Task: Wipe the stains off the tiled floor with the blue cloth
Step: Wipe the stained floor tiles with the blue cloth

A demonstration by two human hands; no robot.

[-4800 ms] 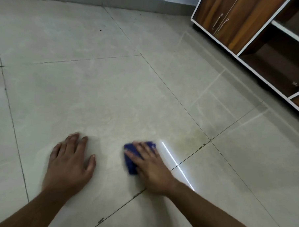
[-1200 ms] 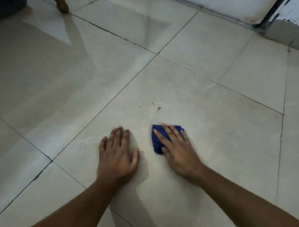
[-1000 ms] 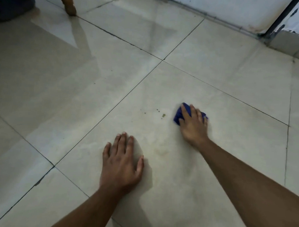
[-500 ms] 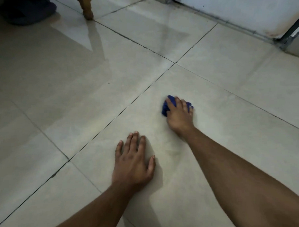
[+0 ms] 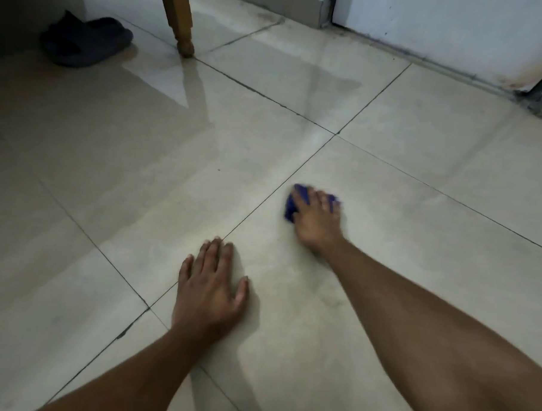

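Cloth: one blue cloth point(image 5: 291, 206), bunched on the floor point(image 5: 417, 249) under the right hand point(image 5: 317, 221), just right of a grout line that runs down toward the left hand point(image 5: 208, 291).
Right hand: fingers point(image 5: 302, 197) laid over the cloth and pressing it flat to the tile; blurred, so their exact spread is hard to tell.
Left hand: palm down on the floor, fingers straight and close together, thumb out to the side, holding nothing; its fingertips reach the grout line.
Open room: bare tile lies all round both hands; the two hands are well apart.
Edges: a wall point(image 5: 442, 26) with a dirty base closes the far side; one wooden leg point(image 5: 178, 18) stands far left of centre, one dark slipper point(image 5: 84, 40) just left of it.
Hidden or unclear: most of the cloth is covered by the hand; both arms and the leg's top are cut off by the frame; faint smudges near the right forearm are hard to make out.
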